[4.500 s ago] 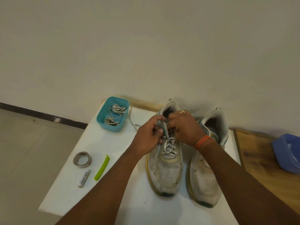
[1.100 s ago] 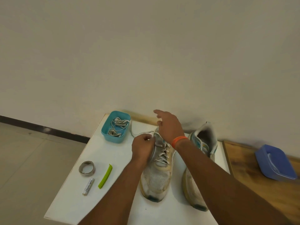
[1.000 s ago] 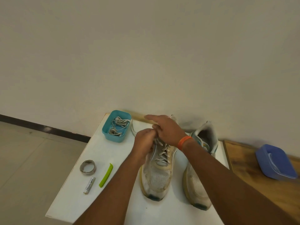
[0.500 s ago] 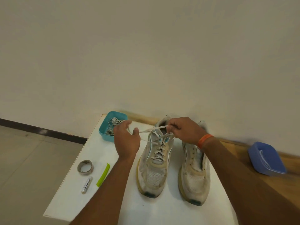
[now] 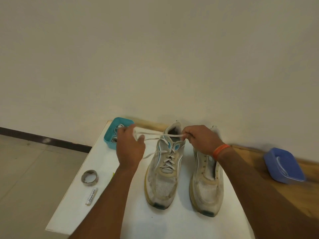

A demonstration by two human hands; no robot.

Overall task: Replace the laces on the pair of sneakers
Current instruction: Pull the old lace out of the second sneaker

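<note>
Change: hands now apart, lace stretched tight above left sneaker.
Left hand: pinches one lace end.
Right hand: pinches the other.
Meaning: probably tying the knot.

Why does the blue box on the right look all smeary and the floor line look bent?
In the head view, the blue box is smeared by motion blur near the frame edge; the wide-angle lens bends the dark baseboard; the laced sneaker near the centre stays fairly sharp.

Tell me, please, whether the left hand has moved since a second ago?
Yes. The left hand has swung away from the laced sneaker toward the teal tray, pulling the lace taut across the white table.
</note>
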